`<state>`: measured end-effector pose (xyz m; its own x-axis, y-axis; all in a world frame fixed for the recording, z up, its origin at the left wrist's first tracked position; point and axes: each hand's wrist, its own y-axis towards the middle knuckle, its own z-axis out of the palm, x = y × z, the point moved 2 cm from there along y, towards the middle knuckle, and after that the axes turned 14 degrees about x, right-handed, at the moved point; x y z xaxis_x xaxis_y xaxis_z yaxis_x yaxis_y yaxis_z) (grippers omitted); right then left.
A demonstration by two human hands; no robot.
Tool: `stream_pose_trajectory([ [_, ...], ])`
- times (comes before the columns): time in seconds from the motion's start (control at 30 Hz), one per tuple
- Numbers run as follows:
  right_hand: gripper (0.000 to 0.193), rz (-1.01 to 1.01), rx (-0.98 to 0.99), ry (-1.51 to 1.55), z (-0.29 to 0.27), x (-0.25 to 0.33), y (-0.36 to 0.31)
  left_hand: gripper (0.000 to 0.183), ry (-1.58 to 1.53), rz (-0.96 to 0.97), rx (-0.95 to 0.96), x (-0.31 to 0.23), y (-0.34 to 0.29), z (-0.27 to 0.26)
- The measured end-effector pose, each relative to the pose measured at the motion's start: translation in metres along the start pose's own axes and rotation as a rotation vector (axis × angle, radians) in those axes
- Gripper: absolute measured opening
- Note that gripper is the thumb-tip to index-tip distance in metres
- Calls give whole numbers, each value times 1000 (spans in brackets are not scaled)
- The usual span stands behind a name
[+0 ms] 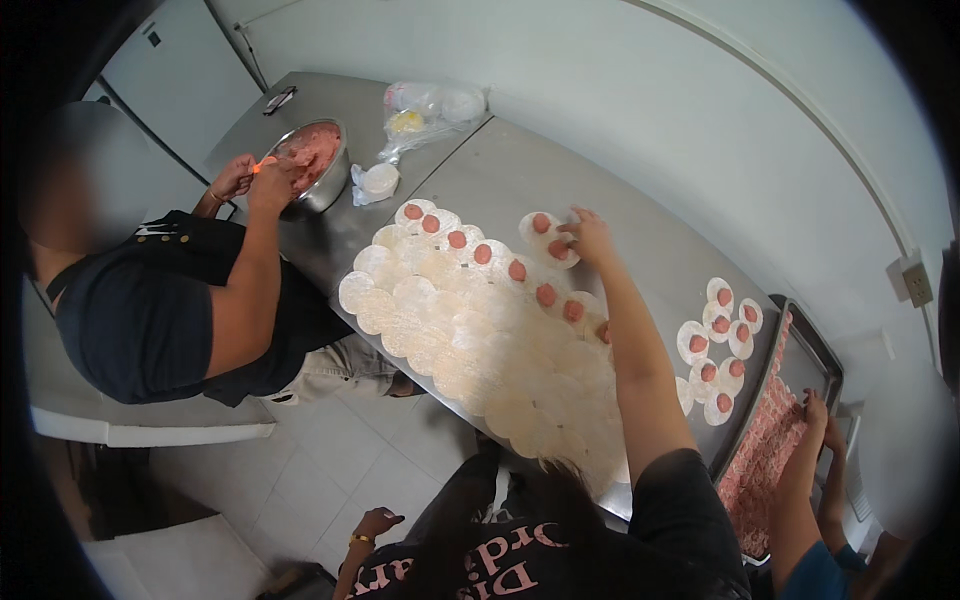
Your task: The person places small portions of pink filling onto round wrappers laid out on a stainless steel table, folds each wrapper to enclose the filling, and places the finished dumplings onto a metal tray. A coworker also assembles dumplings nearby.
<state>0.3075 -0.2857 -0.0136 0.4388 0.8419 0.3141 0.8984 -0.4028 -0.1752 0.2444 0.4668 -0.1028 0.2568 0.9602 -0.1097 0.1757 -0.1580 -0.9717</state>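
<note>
My right hand [590,240] reaches far across the steel table. Its fingers are spread, and the fingertips are at the edge of a round dough wrapper [568,262] topped with a dab of pink minced meat [558,248]. Another wrapper with a meat dab [541,222] lies against it. My left hand [377,522] hangs low at my side, away from the table, fingers loosely apart with nothing seen in them. Below my right arm spreads a wide sheet of overlapping pale wrappers [455,335]. A row of meat dabs [483,254] runs along its far edge.
At left a person [150,310] works over a steel bowl of minced meat [312,150], holding an orange-handled tool [265,163]. Plastic bags [430,105] lie near the wall. Several topped wrappers [722,325] sit right, beside a meat-filled tray [755,470] another person's hands [815,415] touch.
</note>
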Motion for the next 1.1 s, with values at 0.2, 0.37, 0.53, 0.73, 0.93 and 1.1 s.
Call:
stream_pose_trajectory([
  [0.2,48,266,-81,47,-21,-78,-78,60,22,27,-31,-33,9,-29],
  [0.37,46,455,-114,92,-32,-116,-137,63,141,112,-52,-72,28,-64],
  [0.53,39,589,-188,209,-25,-139,-160,61,171,150,-75,-86,33,-75],
  [0.73,32,658,-293,371,-18,-149,-158,63,230,124,-32,-71,40,-68],
  [0.93,25,752,-405,426,-13,-141,-149,64,230,113,-18,-48,50,-55],
  [1.1,22,859,-445,574,-11,-144,-142,65,187,126,7,-48,49,-51],
])
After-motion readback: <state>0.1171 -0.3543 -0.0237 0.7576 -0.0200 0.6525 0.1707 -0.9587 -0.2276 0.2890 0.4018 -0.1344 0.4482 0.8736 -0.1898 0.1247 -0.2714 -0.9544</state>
